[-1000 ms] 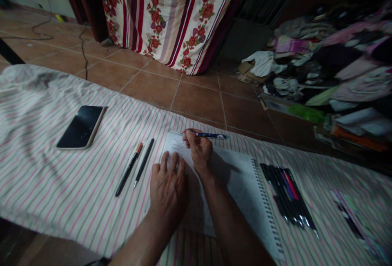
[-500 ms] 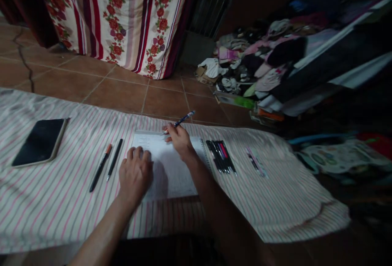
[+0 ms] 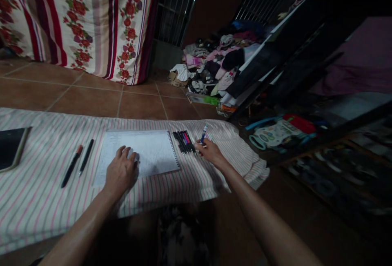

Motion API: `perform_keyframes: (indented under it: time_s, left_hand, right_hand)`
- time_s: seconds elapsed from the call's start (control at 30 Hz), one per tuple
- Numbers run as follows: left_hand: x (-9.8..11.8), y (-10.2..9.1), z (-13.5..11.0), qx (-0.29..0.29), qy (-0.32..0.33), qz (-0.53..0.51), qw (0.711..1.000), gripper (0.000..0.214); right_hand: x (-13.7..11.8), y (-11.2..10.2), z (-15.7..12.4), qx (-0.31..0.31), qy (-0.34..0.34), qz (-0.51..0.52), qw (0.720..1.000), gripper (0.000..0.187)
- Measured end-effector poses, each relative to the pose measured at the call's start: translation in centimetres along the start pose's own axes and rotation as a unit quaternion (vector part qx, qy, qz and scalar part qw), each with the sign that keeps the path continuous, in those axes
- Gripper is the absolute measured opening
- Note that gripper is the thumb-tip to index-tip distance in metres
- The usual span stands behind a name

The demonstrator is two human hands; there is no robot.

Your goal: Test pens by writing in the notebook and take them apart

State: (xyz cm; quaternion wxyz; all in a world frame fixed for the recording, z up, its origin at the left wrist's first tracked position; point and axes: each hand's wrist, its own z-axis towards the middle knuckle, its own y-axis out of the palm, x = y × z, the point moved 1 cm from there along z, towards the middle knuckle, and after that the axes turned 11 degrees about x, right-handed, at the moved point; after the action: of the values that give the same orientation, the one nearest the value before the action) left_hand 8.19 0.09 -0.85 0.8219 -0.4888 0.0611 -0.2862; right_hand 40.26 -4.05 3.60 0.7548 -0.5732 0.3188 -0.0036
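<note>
My left hand [image 3: 121,168] lies on the left part of a spiral notebook [image 3: 153,151], its fingers spread over the white page. To the right of the notebook, my right hand [image 3: 210,149] pinches a blue and white pen [image 3: 203,133], which stands nearly upright above the cloth. Just left of that hand is a row of several black pens [image 3: 184,142], one with a pink-purple part. Partly hidden behind the right hand are the light-coloured pens [image 3: 209,136]. Left of the notebook lie a black pen with an orange end [image 3: 72,166] and another black pen [image 3: 86,158].
A striped cloth [image 3: 45,147] covers the low surface. At its left edge lies a dark tablet [image 3: 11,147], cut off by the frame. Beyond are a tiled floor [image 3: 92,98], a floral curtain [image 3: 101,25], a clothes pile [image 3: 214,62] and, at right, a shelf [image 3: 324,131].
My right hand has moved right with the pen, from above the notebook page to beside the row of pens. My left hand stays on the page. The view has turned right.
</note>
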Motion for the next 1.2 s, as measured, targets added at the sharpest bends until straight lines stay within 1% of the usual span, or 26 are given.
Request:
perform_keyframes:
  time_s: [0.1,0.17,0.27,0.47,0.6,0.73,0.93,1.2]
  left_hand:
    - [1.1,0.0,-0.2,-0.012,0.005,-0.019,1.000,0.022]
    - [1.2,-0.1,-0.1,-0.016,-0.003,-0.020,1.000,0.022]
    - [1.3,-0.1,0.2,-0.029,-0.005,-0.032,0.999,0.022]
    - [1.8,0.0,0.7,-0.084,0.017,-0.064,0.994,0.020]
    - [1.6,0.5,0.8,-0.092,0.009,-0.064,0.994,0.020]
    - [1.5,0.8,0.9,-0.087,0.011,-0.060,0.994,0.020]
    - [1.7,0.8,1.0,-0.099,0.006,-0.044,0.994,0.021]
    - [1.6,0.7,0.9,-0.106,0.013,-0.031,0.994,0.022]
  right_hand:
    - [2.5,-0.4,0.4,0.003,0.001,-0.060,0.998,0.019]
    - [3.3,-0.3,0.9,0.009,0.002,-0.082,0.997,0.024]
    - [3.8,0.5,1.6,0.012,0.005,-0.105,0.994,0.035]
    - [4.1,2.8,3.0,0.017,0.021,-0.132,0.991,0.034]
    - [4.0,3.8,3.5,0.012,0.010,-0.139,0.990,0.031]
    - [3.8,4.1,4.0,0.010,0.000,-0.142,0.990,0.029]
    - [3.5,4.5,4.5,0.009,-0.003,-0.148,0.989,0.026]
    - [4.1,4.8,3.9,0.000,-0.003,-0.131,0.991,0.029]
